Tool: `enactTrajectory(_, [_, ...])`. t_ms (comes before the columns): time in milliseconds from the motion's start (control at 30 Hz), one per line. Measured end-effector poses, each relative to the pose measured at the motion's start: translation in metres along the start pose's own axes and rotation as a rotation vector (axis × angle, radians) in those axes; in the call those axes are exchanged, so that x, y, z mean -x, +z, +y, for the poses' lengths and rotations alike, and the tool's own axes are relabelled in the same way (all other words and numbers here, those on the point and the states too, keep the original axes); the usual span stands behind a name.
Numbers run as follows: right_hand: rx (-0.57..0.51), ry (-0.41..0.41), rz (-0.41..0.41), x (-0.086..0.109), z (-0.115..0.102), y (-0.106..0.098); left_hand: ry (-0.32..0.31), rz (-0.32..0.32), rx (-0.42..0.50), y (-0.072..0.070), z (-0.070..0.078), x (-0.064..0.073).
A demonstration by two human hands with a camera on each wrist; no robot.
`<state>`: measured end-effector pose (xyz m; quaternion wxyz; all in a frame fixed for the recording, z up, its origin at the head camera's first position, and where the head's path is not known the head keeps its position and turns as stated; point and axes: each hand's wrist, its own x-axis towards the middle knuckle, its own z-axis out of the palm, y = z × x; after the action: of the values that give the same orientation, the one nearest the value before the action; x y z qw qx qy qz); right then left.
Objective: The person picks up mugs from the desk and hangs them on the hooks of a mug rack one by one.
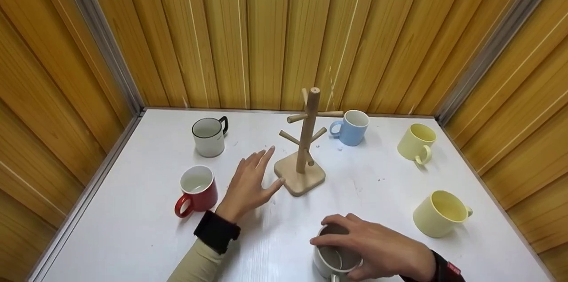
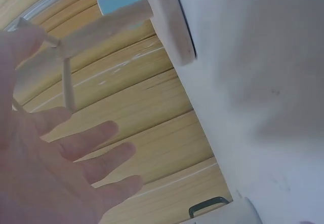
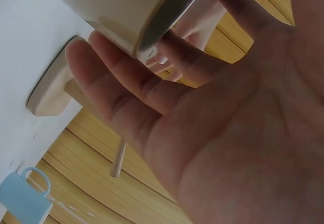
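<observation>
My right hand [image 1: 377,246] is at the rim of an off-white mug [image 1: 326,264] near the front edge of the head view, fingers bent over its mouth and thumb low by the handle. In the right wrist view that mug [image 3: 116,11] hangs over the fingers [image 3: 114,89], its rim between them. Left of the wooden mug tree [image 1: 306,140], my left hand [image 1: 250,184] is spread and holds nothing. All the pegs on the tree are bare. Behind the left wrist stands a red mug [image 1: 206,195], white inside.
A white mug with black rim and handle [image 1: 209,144] stands back left. Beyond the tree is a light blue mug [image 1: 352,131]. Two yellow mugs stand on the right, one farther back [image 1: 410,144] and one nearer [image 1: 432,220]. Wood-patterned walls [image 1: 266,37] enclose the white table [image 1: 133,228].
</observation>
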<state>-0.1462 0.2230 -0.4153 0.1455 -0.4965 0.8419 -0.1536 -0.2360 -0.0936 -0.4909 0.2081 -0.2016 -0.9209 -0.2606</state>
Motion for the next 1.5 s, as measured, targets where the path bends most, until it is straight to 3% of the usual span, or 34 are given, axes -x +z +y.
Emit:
enactTrajectory(467, [-0.027,-0.007,0.088,-0.002,0.000,0.008,0.003,0.117,0.374,-0.006,0.021,0.011])
enactTrajectory(600, [0.003,-0.039,0.139,-0.002,0.001,0.011,-0.021,0.117,0.488,-0.006,0.026,0.016])
enactTrajectory(1033, [0.071,-0.067,0.286,-0.007,0.005,0.014,-0.089,-0.049,0.746,0.005,0.041,0.029])
enactTrajectory(1300, [0.021,-0.042,0.311,-0.009,0.006,0.017,-0.093,-0.151,0.816,0.011,0.049,0.033])
enactTrajectory(1500, [0.028,-0.090,0.408,-0.011,0.008,0.016,-0.073,-0.254,0.812,0.012,0.054,0.036])
